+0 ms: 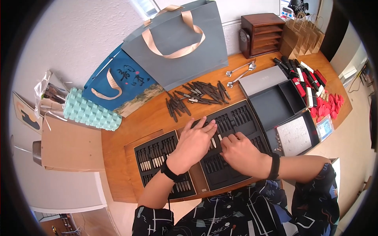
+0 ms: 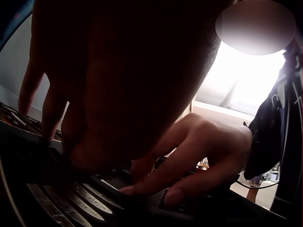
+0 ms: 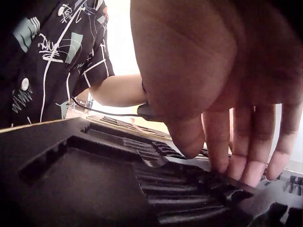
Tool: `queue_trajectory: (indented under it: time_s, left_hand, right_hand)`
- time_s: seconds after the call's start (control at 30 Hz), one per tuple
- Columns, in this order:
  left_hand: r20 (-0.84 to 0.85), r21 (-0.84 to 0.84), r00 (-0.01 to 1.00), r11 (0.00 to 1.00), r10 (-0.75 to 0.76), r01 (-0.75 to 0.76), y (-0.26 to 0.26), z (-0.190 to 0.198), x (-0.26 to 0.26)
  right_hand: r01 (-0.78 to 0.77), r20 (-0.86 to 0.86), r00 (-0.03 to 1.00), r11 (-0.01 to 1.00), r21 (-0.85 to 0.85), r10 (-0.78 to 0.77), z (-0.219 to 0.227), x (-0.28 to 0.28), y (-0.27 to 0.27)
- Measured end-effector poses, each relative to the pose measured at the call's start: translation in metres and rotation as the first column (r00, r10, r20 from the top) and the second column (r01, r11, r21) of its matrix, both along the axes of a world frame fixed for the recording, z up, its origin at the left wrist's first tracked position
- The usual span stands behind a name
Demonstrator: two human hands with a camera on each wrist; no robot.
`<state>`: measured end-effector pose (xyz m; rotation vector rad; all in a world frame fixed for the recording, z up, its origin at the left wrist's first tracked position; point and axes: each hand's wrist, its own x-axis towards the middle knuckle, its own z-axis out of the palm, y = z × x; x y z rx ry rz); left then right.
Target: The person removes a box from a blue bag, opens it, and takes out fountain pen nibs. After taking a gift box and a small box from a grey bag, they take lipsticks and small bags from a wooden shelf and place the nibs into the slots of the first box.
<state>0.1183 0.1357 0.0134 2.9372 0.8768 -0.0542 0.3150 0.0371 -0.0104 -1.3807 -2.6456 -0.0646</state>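
A black slotted tray in a brown case holds rows of slim dark pieces; several pale-faced pieces lie between the hands. My left hand rests over its upper left part with fingers spread, and looms dark in the left wrist view. Close to its right, my right hand reaches down into the tray, fingertips touching it beside a pale piece. Seen from the right wrist, this hand's fingers point down over the slots; no held thing shows. The case's left tray holds more pieces in rows.
Loose dark pieces lie behind the case. Right of it are a grey open box, red petal-like pieces and black, red and white tubes. Grey and blue bags and a wooden rack stand at the back.
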Motion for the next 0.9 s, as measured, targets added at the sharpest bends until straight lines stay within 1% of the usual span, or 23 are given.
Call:
queue_trajectory:
  time_s: [0.07,0.17,0.23,0.27,0.3,0.33,0.37,0.43,0.47,0.53,0.57,0.63,0.67,0.73,0.87,0.9]
  left_hand:
    - [-0.003,-0.005,1.0,1.0,0.0,0.0,0.001,0.0,-0.001]
    - [0.038,0.035,0.998,0.999,-0.039,0.038,0.011,-0.001,-0.002]
    - [0.161,-0.11,0.983,0.988,-0.089,0.108,0.03,0.004,-0.001]
    - [0.16,-0.106,0.983,0.988,-0.09,0.108,0.037,0.011,0.003]
    - [0.102,-0.134,0.992,0.989,0.077,-0.063,0.043,0.024,0.009]
    - [0.041,-0.151,0.969,0.961,0.242,-0.233,0.049,0.033,0.014]
    - [0.04,-0.146,0.97,0.962,0.24,-0.232,0.059,0.031,0.014]
    - [0.26,0.1,0.948,0.971,0.183,-0.215,0.082,0.014,0.011]
    - [0.259,0.104,0.949,0.972,0.179,-0.212,0.091,0.008,0.01]
    - [0.221,0.136,0.975,0.989,0.021,-0.052,0.102,0.001,0.012]
    - [0.22,0.138,0.975,0.989,0.016,-0.048,0.106,-0.003,0.014]
    - [0.118,0.16,0.993,0.987,0.015,-0.033,0.111,-0.009,0.018]
    - [0.117,0.162,0.993,0.986,0.009,-0.028,0.113,-0.012,0.019]
    - [0.051,0.155,0.998,0.987,0.035,-0.043,0.114,-0.012,0.023]
    - [0.037,0.103,0.999,0.994,0.03,-0.034,0.112,-0.004,0.022]
    - [0.071,0.098,0.997,0.995,0.01,-0.017,0.111,-0.003,0.02]
  right_hand:
    - [-0.004,0.001,1.0,1.0,-0.025,0.004,0.003,-0.001,0.002]
    - [-0.015,-0.009,1.0,0.997,-0.078,0.015,0.004,0.0,0.009]
    - [-0.025,-0.024,0.999,0.995,-0.101,0.023,0.006,0.0,0.012]
    - [-0.038,-0.006,0.999,0.992,-0.118,0.038,0.007,-0.001,0.013]
    - [-0.052,0.011,0.998,0.99,-0.134,0.054,0.008,-0.001,0.013]
    - [-0.052,0.009,0.999,0.99,-0.129,0.053,0.01,-0.001,0.012]
    - [-0.052,0.025,0.998,0.99,-0.128,0.056,0.012,-0.002,0.011]
    - [-0.049,0.039,0.998,0.991,-0.122,0.054,0.01,-0.002,0.007]
    - [-0.036,0.014,0.999,0.994,-0.1,0.038,0.004,-0.002,0.005]
    - [-0.018,-0.011,1.0,0.997,-0.075,0.017,0.0,0.0,0.001]
    - [-0.015,-0.014,1.0,0.998,-0.069,0.015,-0.001,0.001,0.0]
    - [-0.007,-0.019,1.0,0.998,-0.059,0.006,-0.002,0.003,-0.002]
    - [-0.011,-0.026,1.0,0.999,-0.052,0.01,-0.002,0.003,-0.002]
    - [-0.01,-0.034,0.999,0.999,-0.042,0.009,-0.004,0.005,-0.003]
    - [-0.012,-0.028,1.0,1.0,-0.026,0.011,-0.007,0.004,-0.005]
    - [-0.014,-0.027,1.0,1.0,-0.025,0.013,-0.007,0.004,-0.005]
